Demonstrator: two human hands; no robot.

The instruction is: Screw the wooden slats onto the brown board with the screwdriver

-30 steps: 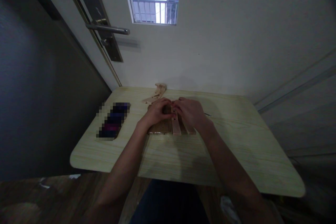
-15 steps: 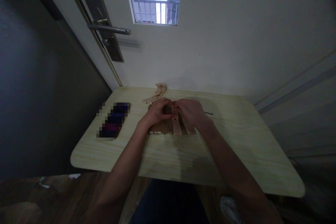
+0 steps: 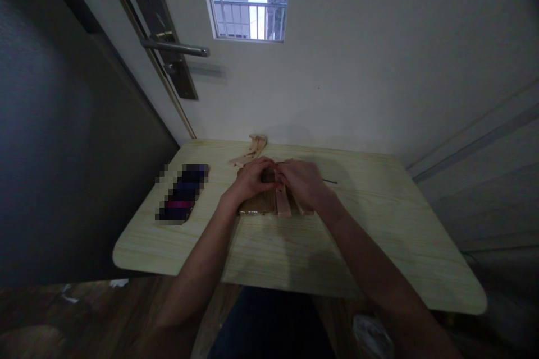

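a flat, pale pink strip with dark holes [image 3: 283,205] lies on a shiny brown board [image 3: 259,205] on the pale wood-grain counter [image 3: 379,224]. the left hand [image 3: 254,177] and right hand [image 3: 301,180] curl half closed at its 12 o'clock end; whether they grip can't be told. it looks light and bendy, best pinched by its sides.

The right grip [image 3: 301,179] covers part of the strip [image 3: 283,205] and one end of the rod [image 3: 330,181]; what it pinches, if anything, is too small to tell. Pixelation blurs the slab [image 3: 184,193]; the top edge cuts off the window [image 3: 250,0].
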